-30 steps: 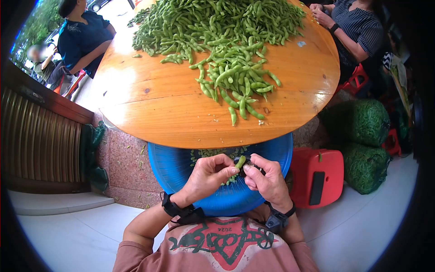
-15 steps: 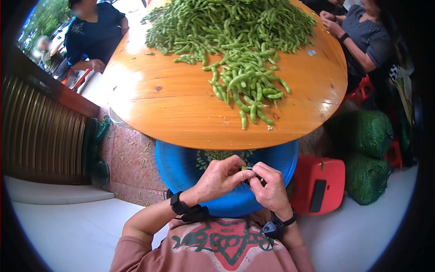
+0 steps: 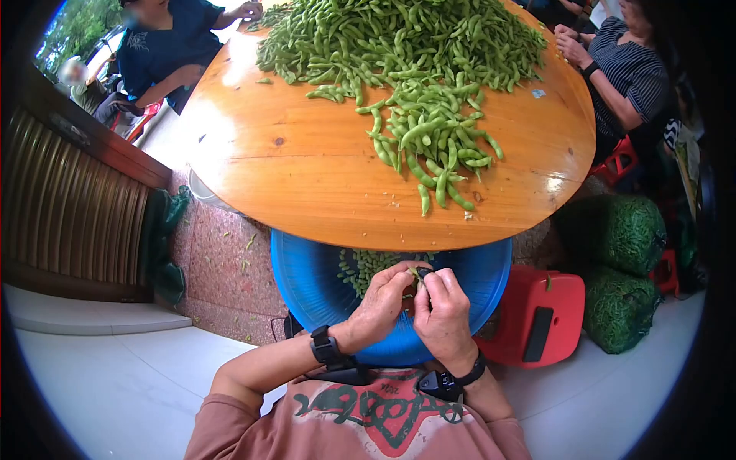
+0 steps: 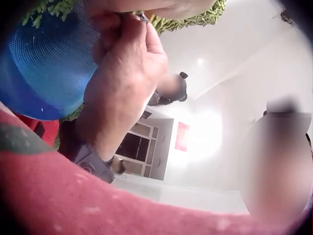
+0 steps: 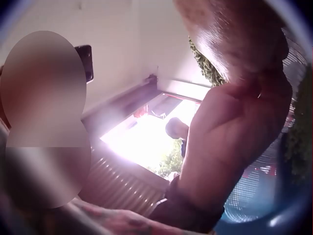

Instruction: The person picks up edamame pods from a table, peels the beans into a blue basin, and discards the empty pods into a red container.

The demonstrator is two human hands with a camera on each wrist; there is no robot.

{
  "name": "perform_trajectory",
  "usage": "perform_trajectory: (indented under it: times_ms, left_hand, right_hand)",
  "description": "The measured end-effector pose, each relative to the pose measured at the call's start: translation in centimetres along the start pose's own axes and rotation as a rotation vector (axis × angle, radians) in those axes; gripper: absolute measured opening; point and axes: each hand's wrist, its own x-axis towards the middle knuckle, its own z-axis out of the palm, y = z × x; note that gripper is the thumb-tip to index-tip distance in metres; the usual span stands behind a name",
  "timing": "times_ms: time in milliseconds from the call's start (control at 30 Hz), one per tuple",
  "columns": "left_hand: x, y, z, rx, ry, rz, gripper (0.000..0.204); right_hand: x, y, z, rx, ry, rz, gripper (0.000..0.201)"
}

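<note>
A red stool [image 3: 537, 318] stands just right of the grip; netted green sacks [image 3: 613, 226] sit farther right.

The only lettering in view stands on the person's pink shirt [image 3: 360, 418], seen from the head camera. Above a red and dark green printed design near the collar runs a small line of digits, upside down to the camera, which seems to read 2024; the print is small and warped by the lens, so that reading is not sure. The dark shapes of the design below it may be characters, but they cannot be made out. Both wrist views are too blurred to show any writing.
</note>
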Motion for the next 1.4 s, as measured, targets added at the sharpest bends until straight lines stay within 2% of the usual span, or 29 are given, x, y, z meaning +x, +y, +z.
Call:
perform_trajectory:
  times_ms: [33, 100, 133, 200, 233, 300, 367, 433, 500, 633, 733, 867, 967, 1033, 1067, 1100, 1167, 1233, 1300, 1333, 1367, 1400]
  left_hand:
    - [0.5, -0.8, -0.3, -0.001, 0.001, 0.0, 0.039]
    - [1.2, -1.6, -0.3, 0.135, 0.005, 0.121, 0.039]
    - [1.1, -1.5, -0.3, 0.135, 0.006, 0.121, 0.039]
    - [0.7, -1.0, 0.1, 0.311, 0.012, 0.074, 0.04]
    - [0.6, -1.0, 0.3, 0.311, 0.011, 0.073, 0.04]
    - [0.7, -1.1, 0.8, -0.015, -0.025, 0.051, 0.038]
    - [0.4, -0.5, 0.6, -0.036, -0.083, 0.046, 0.033]
    - [0.3, 0.1, 0.0, -0.053, -0.141, 0.039, 0.029]
    - [0.4, 0.5, -0.7, 0.031, -0.231, 0.036, 0.023]
    - [0.5, 1.3, -1.8, 0.352, -0.221, 0.04, 0.016]
    - [0.2, 1.9, -1.7, 0.479, -0.234, 0.03, 0.012]
    - [0.3, 1.3, -2.1, 0.429, -0.238, 0.063, 0.013]
    - [0.0, 1.5, -1.4, 0.366, -0.206, 0.074, 0.016]
    - [-0.3, 1.9, -1.2, 0.33, -0.237, 0.077, 0.017]
    - [-0.4, 2.1, -1.1, 0.333, -0.239, 0.078, 0.017]
    - [-0.5, 2.3, -1.0, 0.414, -0.205, 0.093, 0.015]
    - [-0.5, 2.6, -1.7, 0.499, -0.171, 0.11, 0.014]
    - [0.3, 3.3, -3.3, 1.44, -0.468, 0.88, 0.014]
    - [-0.1, 5.7, -1.2, 1.344, -0.463, 0.827, 0.017]
    - [-0.4, 7.3, 0.2, 1.371, -0.287, 0.756, 0.017]
    - [-0.1, 8.4, 1.1, 1.39, -0.111, 0.681, 0.017]
    - [1.1, 9.0, 1.5, 1.389, -0.108, 0.685, 0.017]
  right_hand:
    - [0.0, -0.1, 0.1, -0.041, -0.005, -0.02, 0.014]
    - [0.0, -0.2, 0.0, -0.075, -0.043, -0.018, 0.016]
    - [0.1, -0.1, 0.0, -0.054, -0.031, -0.026, 0.016]
    - [0.2, 0.3, -0.1, -0.033, -0.018, -0.032, 0.015]
    - [0.2, 0.6, -0.3, 0.02, 0.002, -0.03, 0.013]
    - [0.4, 0.9, -1.3, 0.07, 0.023, -0.025, 0.011]
    - [1.0, 0.7, -3.2, 0.171, -0.048, 0.097, 0.008]
    - [1.0, 1.2, -4.1, 0.186, -0.041, 0.109, 0.007]
    - [1.1, 0.8, -5.2, 0.185, -0.12, 0.127, 0.008]
    - [1.2, 0.3, -6.4, 0.15, -0.144, 0.099, 0.009]
    - [1.0, 0.5, -6.4, 0.14, -0.134, 0.094, 0.009]
    - [0.9, 0.7, -5.5, 0.134, -0.121, 0.099, 0.011]
    - [0.8, 0.9, -4.8, 0.082, -0.057, 0.026, 0.016]
    - [0.6, 1.1, -5.0, 0.239, -0.231, 0.208, 0.021]
    - [0.5, 0.8, -5.1, 0.261, -0.19, 0.281, 0.024]
    - [0.3, 0.9, -5.7, 0.262, -0.187, 0.279, 0.024]
    - [-0.2, 2.1, -8.3, 0.137, -0.2, 0.344, 0.021]
    - [-1.0, 2.8, -11.6, 0.115, -0.077, 0.4, 0.025]
    - [-1.7, 3.4, -14.8, -0.124, -0.078, 0.458, 0.038]
    - [-2.0, 3.7, -15.7, -0.237, -0.073, 0.551, 0.048]
    - [-2.6, 4.5, -16.2, -0.347, -0.057, 0.505, 0.053]
    - [-2.8, 4.5, -16.2, -0.329, -0.02, 0.49, 0.047]
